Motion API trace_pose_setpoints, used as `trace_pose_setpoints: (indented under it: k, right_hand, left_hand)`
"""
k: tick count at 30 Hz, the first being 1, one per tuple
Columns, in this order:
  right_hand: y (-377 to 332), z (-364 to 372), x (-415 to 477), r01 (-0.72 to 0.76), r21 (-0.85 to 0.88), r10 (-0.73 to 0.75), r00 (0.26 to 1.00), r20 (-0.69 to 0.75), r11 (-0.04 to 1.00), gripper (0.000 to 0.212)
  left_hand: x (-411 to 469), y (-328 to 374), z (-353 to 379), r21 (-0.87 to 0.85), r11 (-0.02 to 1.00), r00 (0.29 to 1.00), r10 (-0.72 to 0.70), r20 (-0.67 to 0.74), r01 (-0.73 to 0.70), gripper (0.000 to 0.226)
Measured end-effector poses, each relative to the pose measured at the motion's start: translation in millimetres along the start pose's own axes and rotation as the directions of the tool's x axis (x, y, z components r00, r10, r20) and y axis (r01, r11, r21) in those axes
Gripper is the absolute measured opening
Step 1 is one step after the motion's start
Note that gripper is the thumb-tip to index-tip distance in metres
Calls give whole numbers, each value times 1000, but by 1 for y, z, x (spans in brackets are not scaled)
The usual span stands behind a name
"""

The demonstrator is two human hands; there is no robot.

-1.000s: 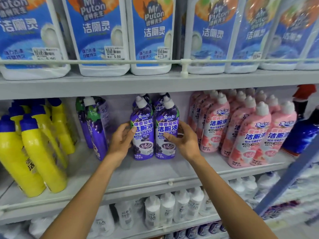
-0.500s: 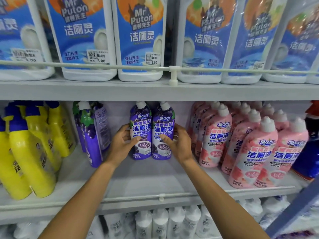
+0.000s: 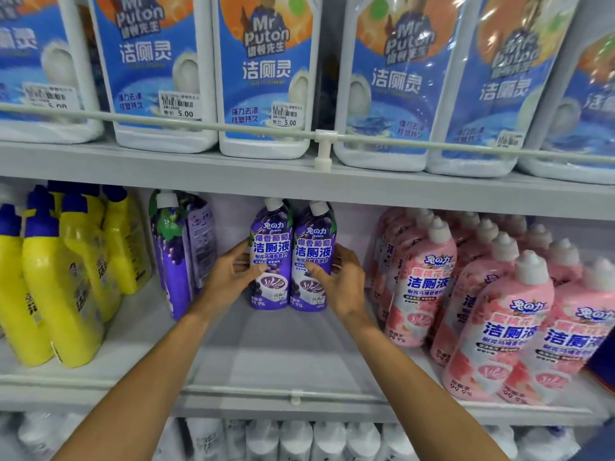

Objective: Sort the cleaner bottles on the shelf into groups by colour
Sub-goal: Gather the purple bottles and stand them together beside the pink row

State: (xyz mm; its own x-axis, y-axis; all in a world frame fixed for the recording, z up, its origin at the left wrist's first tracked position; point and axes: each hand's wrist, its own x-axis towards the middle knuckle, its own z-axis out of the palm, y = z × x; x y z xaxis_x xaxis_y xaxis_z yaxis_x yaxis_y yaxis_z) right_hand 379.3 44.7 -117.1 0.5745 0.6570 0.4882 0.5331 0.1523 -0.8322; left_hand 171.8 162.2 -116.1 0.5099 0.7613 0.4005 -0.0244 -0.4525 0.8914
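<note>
Two purple plastic cleaner bottles [image 3: 292,257] stand upright, touching, far back at mid-shelf [image 3: 266,357]. Left hand [image 3: 229,277] wraps the left bottle, right hand [image 3: 339,281] the right. Advice: squeeze the pair together, slide left toward purple group [image 3: 181,247], bases flat.
</note>
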Motion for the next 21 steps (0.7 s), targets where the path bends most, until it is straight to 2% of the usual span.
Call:
trace_pose_setpoints:
  k: [3,5,8,10,12,13,21]
  right_hand:
    - [4,-3,2,9,-1,-9,999,-47,1000,67]
    - [5,-5,5,-39,77,44,996,-73,996,81]
    - [2,1,9,-142,157,132,989,68,977,100]
    - [4,11,5,-184,241,151,977,152,953,83]
    - [5,20,0,-154,327,102,980,171,932,59]
    - [7,23,-2,-143,365,86,982,168,920,55]
    - [15,27,-2,-128,354,80,986,148,926,58]
  left_hand:
    - [0,-1,-2,-40,999,999,-37,14,37,65]
    - [-1,3,1,-78,994,997,-75,22,76,68]
    - [-1,9,17,-174,978,993,-105,52,112,53]
    - [-1,9,28,-213,967,990,-131,51,139,47]
    - [-2,7,33,-247,958,990,-137,46,144,47]
    - [-1,7,34,-255,955,989,-144,37,149,47]
    - [-3,4,38,-243,960,990,-122,75,137,54]
